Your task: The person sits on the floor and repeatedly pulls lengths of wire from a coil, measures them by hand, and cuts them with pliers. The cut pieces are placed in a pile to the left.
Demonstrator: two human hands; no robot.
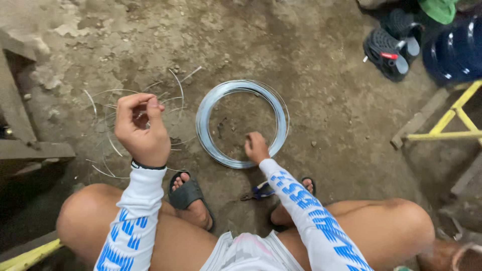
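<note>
Left hand: raised above the ground, fingers curled in towards the thumb, pinching the end of a thin wire strand; grip nearly closed, only a small gap inside the curl. Right hand: lower, down at the near edge of the wire coil, fingers bent and touching the coil; whether closed around the wire or only pressing on it, cannot tell.

Wire coil: silver, round, lying flat on the dirt floor, in front of the knees, a little right of centre. Loose cut wire pieces: curved, scattered on the floor under and around the left hand, just left of the coil.

White sleeves with blue pattern on both arms. Dark sandals on both feet, close behind the coil. Farther right: yellow frame, black shoes, blue container.
</note>
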